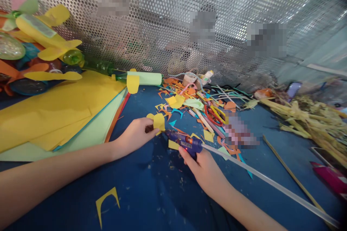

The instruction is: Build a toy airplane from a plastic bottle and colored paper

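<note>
Between the fingers of my left hand (138,133) is a small yellow paper cutout (159,121) with rounded edges. My right hand (206,169) is wrapped round the handle of a blue hot glue gun (187,140), and a long clear glue stick (257,171) runs out of its back end. The gun's nozzle points left, close to the lower edge of the cutout; whether they touch I cannot tell. Under the gun lies a flat yellow paper piece (173,145).
Large coloured paper sheets (67,112) lie at left, below bottles with paper petals (51,38). A paper-wrapped green bottle (146,78), paper scraps (173,101), scissors (215,115), a thin stick (290,173) and dried husks (303,115) lie along a perforated metal wall (162,7).
</note>
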Tool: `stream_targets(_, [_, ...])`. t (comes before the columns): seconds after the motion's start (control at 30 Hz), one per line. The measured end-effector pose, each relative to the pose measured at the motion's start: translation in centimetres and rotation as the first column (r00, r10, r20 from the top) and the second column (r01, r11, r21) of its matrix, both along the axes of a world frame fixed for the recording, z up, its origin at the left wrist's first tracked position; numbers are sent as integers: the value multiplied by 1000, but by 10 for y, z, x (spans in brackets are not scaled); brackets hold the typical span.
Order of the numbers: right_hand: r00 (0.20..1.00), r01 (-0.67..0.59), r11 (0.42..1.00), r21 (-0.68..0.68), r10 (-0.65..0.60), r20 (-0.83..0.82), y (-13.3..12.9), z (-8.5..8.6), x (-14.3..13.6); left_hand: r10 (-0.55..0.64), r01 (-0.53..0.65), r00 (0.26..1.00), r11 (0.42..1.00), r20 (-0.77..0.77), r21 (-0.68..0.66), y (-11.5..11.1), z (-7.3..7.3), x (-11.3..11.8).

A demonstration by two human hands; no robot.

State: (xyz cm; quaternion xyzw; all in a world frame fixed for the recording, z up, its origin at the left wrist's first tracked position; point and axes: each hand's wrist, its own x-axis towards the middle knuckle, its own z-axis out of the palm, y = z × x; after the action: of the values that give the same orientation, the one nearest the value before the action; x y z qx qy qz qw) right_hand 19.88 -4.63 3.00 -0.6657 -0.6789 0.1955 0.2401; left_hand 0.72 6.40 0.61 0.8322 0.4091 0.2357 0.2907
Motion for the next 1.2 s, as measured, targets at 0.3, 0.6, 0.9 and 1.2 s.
stream_targets(0.3, [998,57,998,-31,-57,28,2,-2,5,6,-6,1000,1000,12,12,-1,1,1])
stream_targets(0.6, [790,200,967,-157,-255,-558,10,-2,24,17,-17,1000,1000,11,1,-3,4,0])
stream_targets(0.9, [790,452,869,-202,-495,-361,24,-9,70,34,-33,999,998,-33,48,-3,6,-1])
stream_targets(1.2, [952,293,855,-429,-303,48,19,12,78,29,-28,999,999,-24,46,-1,3,-2])
